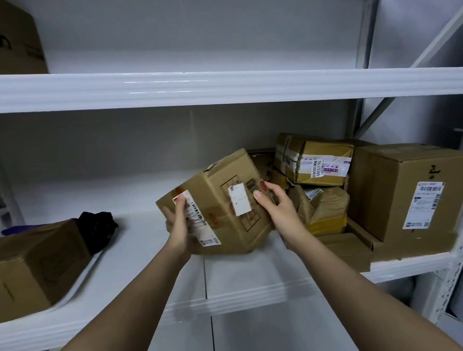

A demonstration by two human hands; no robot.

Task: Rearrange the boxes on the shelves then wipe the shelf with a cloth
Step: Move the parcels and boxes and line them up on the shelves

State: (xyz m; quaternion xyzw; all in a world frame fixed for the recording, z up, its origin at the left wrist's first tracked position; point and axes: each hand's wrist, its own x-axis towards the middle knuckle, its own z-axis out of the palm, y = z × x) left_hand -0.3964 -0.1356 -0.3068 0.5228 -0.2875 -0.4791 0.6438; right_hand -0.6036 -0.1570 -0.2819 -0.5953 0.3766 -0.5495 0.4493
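**Tilted box held between two hands over the middle shelf**

The left hand (177, 225) has its fingers curled round the lower left corner of a cardboard box (221, 203), the thumb lying on the long white shipping label there. The right hand (274, 202) presses against the box's right side with the fingers close together and nearly straight, the thumb tip on the front face beside a small white sticker. Between them the box sits at the centre of the frame, tipped with its top leaning left, its bottom edge just above or touching the white middle shelf (137, 253); which of the two cannot be told.

Right of the box, in the right part of the frame, a pile of boxes (321, 185) crowds the same shelf, with a large labelled box (406, 187) at the far right. At lower left a blurred brown box (31, 266) lies tilted at the shelf's front edge, and just behind it is a dark cloth (97, 228). In the upper left corner another carton (4, 40) stands on the upper shelf (218, 85).
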